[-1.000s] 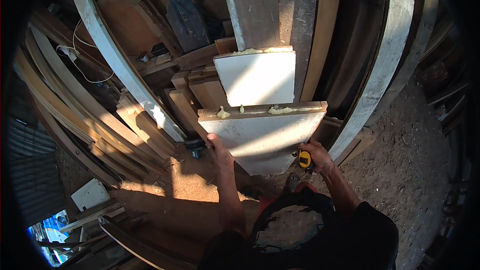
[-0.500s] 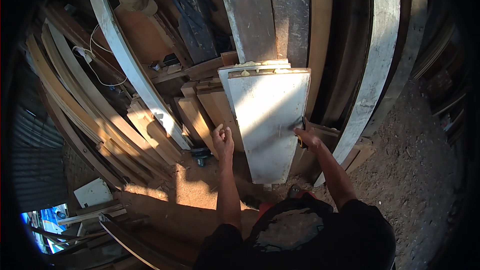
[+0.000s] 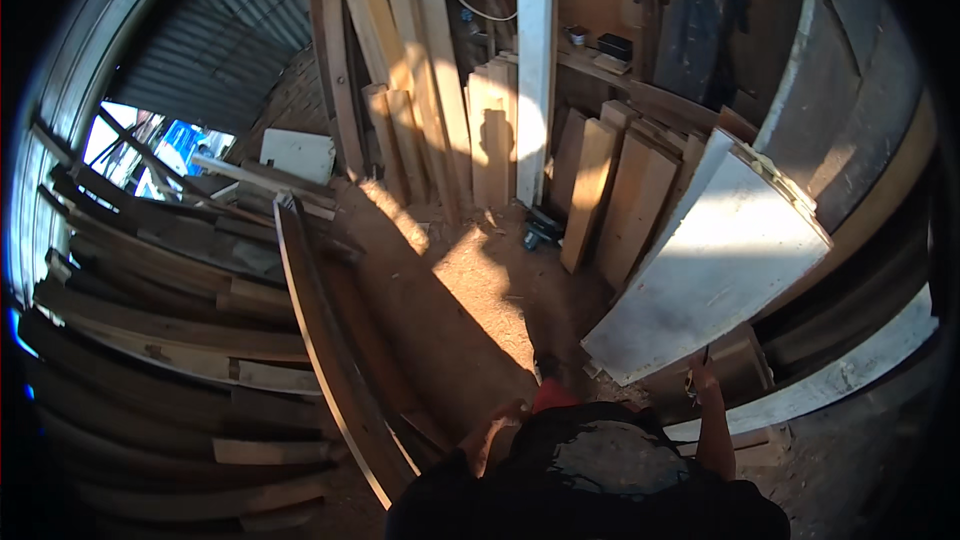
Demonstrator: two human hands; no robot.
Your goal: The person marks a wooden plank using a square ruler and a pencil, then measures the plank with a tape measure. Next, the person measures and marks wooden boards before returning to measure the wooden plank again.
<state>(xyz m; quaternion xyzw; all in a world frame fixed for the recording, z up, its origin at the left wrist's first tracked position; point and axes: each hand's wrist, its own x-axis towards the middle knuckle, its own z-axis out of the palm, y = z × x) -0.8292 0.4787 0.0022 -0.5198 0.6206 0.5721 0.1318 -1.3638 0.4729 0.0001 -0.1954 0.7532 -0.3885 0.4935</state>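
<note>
My right hand (image 3: 704, 378) is low, just beside the near edge of a white board (image 3: 720, 250) that leans against dark planks. Its fingers are closed round a small object; a thin dark tip sticks up from them, and its kind is unclear. My left hand (image 3: 500, 420) is drawn in close to my waist, above the dirt floor, with its fingers too dim to read. Behind the white board's top edge is a second board with pale yellowish lumps (image 3: 775, 175) along it.
Short wooden boards (image 3: 590, 190) lean left of the white board, near a dark teal power tool (image 3: 541, 230) on the floor. A white upright plank (image 3: 535, 70) stands behind. Stacked timber (image 3: 200, 315) and a long slanting plank (image 3: 335, 360) fill the left side.
My view has swung left, so the white board now appears further right. My left hand has dropped from beside the board to my waist. My right hand still holds the small object.
</note>
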